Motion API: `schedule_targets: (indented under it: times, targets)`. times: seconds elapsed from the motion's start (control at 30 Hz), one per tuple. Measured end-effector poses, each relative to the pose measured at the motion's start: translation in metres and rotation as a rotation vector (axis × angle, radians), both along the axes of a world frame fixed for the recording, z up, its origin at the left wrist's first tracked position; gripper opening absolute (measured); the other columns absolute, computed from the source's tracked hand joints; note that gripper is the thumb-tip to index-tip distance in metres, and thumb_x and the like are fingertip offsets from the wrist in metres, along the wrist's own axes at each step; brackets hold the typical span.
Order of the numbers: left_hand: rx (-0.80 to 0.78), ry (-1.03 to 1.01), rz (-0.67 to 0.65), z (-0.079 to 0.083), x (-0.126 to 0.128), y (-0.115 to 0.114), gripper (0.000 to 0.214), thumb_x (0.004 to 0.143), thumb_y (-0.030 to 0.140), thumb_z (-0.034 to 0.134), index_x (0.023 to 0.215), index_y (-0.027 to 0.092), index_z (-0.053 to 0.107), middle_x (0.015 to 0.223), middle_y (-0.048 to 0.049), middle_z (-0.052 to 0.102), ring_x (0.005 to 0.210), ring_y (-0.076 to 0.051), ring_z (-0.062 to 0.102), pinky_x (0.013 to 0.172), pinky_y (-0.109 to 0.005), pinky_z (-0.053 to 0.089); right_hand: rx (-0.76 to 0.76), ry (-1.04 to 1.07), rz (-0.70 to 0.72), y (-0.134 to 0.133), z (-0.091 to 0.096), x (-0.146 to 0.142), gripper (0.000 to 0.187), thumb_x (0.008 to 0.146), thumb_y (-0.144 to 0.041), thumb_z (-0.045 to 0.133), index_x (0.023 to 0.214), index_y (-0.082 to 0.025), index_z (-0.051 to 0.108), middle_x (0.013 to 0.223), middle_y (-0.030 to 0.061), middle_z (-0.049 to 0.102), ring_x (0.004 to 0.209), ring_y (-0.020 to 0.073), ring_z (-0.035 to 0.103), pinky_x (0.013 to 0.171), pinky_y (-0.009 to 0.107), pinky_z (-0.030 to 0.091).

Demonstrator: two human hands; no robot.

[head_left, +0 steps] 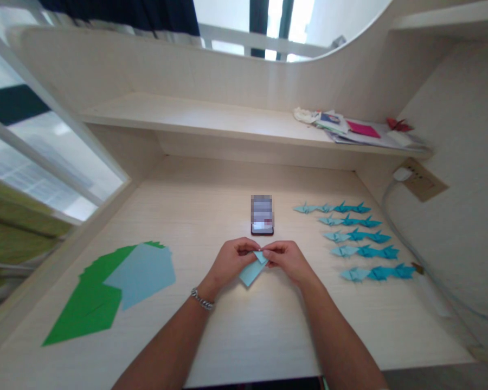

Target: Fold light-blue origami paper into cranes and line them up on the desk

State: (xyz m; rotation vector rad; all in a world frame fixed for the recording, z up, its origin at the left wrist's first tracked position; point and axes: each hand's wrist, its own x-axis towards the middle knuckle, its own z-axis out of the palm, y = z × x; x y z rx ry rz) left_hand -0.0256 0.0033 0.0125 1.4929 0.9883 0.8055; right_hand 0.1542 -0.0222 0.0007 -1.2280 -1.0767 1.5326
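Observation:
A small folded piece of light blue origami paper (250,273) is held just above the desk, its pointed lower end toward me. My left hand (236,256) pinches its upper left edge, with thumb and fingers closed. On the other side my right hand (283,259) grips the upper right corner, where a small flap is folded over. Both hands' fingertips nearly meet at the top of the paper. A phone (262,215) lies flat right beyond the hands, its screen blurred.
Several rows of blue paper cranes (364,236) stand on the right of the desk. Fanned green sheets (91,306) and light blue sheets (146,273) lie at the left. Papers (361,130) rest on the shelf (211,116). A charger cable (406,246) runs down the right wall.

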Motion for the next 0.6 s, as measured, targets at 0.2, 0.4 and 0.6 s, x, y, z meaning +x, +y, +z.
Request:
schedule_targets:
  times: [0.2, 0.4, 0.6]
  targets:
    - [0.015, 0.077, -0.025, 0.0013, -0.0018, 0.0009, 0.016, 0.073, 0.025, 0.065, 0.083, 0.015, 0.072, 0.079, -0.0054, 0.072, 0.07, -0.015, 0.065, 0.064, -0.024, 0.05, 0.012, -0.015, 0.027, 0.0007, 0.0008, 0.0054, 0.03, 0.063, -0.035, 0.075, 0.082, -0.013, 0.072, 0.064, 0.003, 0.067, 0.053, 0.0107, 0.056, 0.055, 0.025, 0.046]
    - [0.074, 0.122, -0.064, -0.0003, -0.0031, 0.0009, 0.017, 0.074, 0.02, 0.061, 0.086, 0.016, 0.073, 0.084, -0.0061, 0.073, 0.075, -0.017, 0.066, 0.068, -0.026, 0.051, -0.015, -0.003, 0.019, -0.001, 0.0044, 0.0048, 0.028, 0.061, -0.034, 0.076, 0.08, -0.013, 0.072, 0.066, 0.003, 0.067, 0.056, 0.0117, 0.057, 0.057, 0.026, 0.048]
    - [0.062, 0.094, -0.112, 0.0004, -0.0047, 0.0016, 0.018, 0.074, 0.018, 0.06, 0.086, 0.017, 0.074, 0.088, -0.0066, 0.073, 0.079, -0.018, 0.067, 0.072, -0.028, 0.051, -0.017, 0.0, 0.025, -0.0011, 0.0049, 0.0056, 0.027, 0.06, -0.031, 0.076, 0.079, -0.013, 0.072, 0.064, 0.0024, 0.066, 0.056, 0.0111, 0.057, 0.057, 0.025, 0.048]
